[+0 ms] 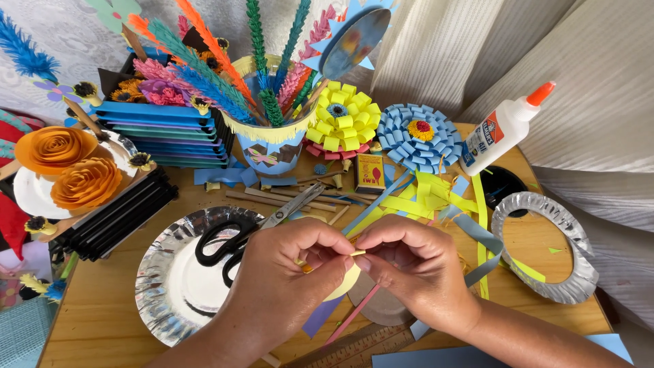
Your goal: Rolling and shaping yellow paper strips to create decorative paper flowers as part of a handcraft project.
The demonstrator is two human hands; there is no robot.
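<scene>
Near the front edge of the wooden table (102, 320), both hands meet over a small pale-yellow paper piece (346, 281). The left hand (283, 276) and the right hand (409, 266) each pinch it between thumb and fingertips, closed together on a thin yellow strip end (357, 253) that bridges the two grips. The paper looks partly rolled or curled, though the fingers hide most of it, so I cannot tell how many turns are made.

Judging by the scene, a good deal of work is already finished: a yellow paper flower (343, 123) and a blue paper flower (417, 136) lie far across the table, with two orange paper roses (68, 167) at the far left. The piece in hand seems only at an early shaping stage. Loose yellow strips (415, 197) lie uncut and unglued just beyond the right hand. Black-handled scissors (235, 238) rest on a silver paper plate (160, 286) to the left. A glue bottle (504, 129) stands capped at the far right, beyond a silver paper-plate ring (545, 249).
</scene>
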